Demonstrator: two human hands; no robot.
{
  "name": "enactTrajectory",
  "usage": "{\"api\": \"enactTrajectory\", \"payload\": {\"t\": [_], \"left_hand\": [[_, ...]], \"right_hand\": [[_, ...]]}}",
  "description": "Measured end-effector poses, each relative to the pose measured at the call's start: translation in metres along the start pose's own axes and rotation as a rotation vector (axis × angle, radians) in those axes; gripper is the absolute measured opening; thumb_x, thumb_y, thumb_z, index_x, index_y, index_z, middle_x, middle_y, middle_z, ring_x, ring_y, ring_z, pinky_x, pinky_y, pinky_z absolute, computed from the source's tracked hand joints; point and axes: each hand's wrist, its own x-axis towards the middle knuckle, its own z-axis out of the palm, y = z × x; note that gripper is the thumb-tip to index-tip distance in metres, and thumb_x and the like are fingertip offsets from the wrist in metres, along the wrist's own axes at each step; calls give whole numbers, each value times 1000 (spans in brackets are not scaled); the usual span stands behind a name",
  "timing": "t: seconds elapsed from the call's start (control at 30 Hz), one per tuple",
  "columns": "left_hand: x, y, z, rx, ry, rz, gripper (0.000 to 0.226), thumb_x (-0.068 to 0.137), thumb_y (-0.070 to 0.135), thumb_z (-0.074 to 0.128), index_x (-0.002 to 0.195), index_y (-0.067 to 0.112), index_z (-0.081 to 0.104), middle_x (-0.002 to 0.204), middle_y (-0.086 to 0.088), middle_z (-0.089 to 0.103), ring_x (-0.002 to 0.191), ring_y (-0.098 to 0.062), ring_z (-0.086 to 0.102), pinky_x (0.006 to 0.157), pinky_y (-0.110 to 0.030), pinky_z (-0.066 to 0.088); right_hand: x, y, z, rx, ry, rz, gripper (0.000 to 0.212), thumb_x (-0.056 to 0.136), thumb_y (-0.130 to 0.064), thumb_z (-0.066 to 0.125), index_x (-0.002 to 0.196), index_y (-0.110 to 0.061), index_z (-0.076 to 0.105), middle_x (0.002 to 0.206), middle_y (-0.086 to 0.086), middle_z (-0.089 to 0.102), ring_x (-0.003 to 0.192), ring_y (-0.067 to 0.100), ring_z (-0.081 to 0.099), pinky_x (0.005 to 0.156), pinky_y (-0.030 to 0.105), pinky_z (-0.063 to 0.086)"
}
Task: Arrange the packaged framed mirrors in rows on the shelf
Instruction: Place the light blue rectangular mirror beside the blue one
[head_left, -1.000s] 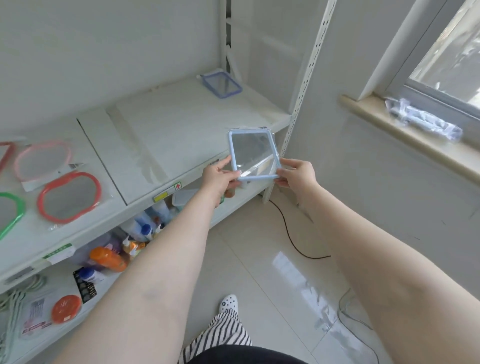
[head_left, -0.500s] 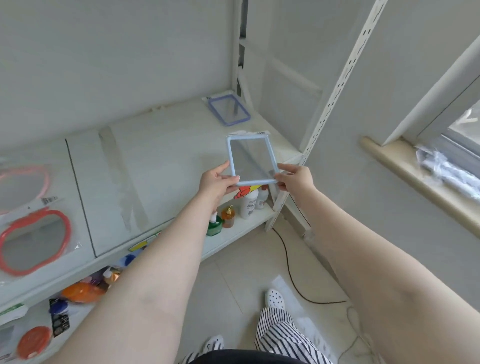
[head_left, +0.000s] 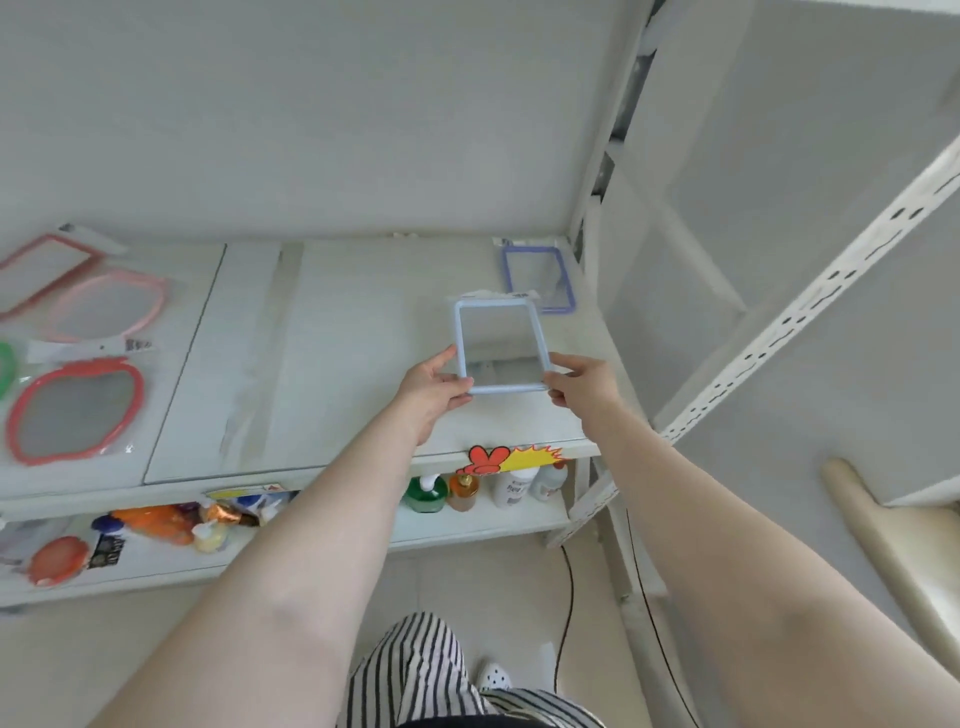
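Two hands hold one light-blue mirror above the shelf.

The mirror's lower left corner is pinched by the left hand and its lower right corner by the right hand, each grip closed on the frame. It is held over the shelf's right part, just in front of a purple mirror lying in the back right corner. Red and pink mirrors lie at the shelf's left end. Bottles stand on the lower shelf.

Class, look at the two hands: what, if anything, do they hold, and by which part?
Both hold the light blue mirror: the left hand pinches its near left corner, the right hand its near right corner.
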Motion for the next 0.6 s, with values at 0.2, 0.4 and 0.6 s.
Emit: {"api": "enactTrajectory", "payload": {"t": [0.2, 0.4, 0.6], "left_hand": [[37, 15, -7, 23, 71, 15, 69, 86, -13, 57, 146, 12, 35, 86, -5, 51, 97, -24, 56, 96, -29, 46], [95, 23, -9, 114, 153, 90, 66, 84, -10, 59, 143, 13, 41, 99, -13, 57, 91, -26, 58, 99, -37, 49], [145, 24, -16, 201, 302, 157, 48, 86, -7, 57, 131, 10, 54, 93, -12, 59, 70, -18, 56, 60, -21, 41]], "right_hand": [[50, -10, 20, 13, -79, -31, 39, 87, 1, 63, 126, -7, 61, 67, 6, 56, 56, 15, 50, 66, 19, 54], [110, -19, 41, -31, -105, -38, 46, 86, -8, 65, 132, -14, 58, 66, 7, 56, 61, 19, 50, 68, 32, 45], [155, -19, 70, -37, -123, -50, 55, 82, -11, 72, 134, -14, 54, 84, 7, 58, 69, 17, 56, 73, 28, 48]]}}
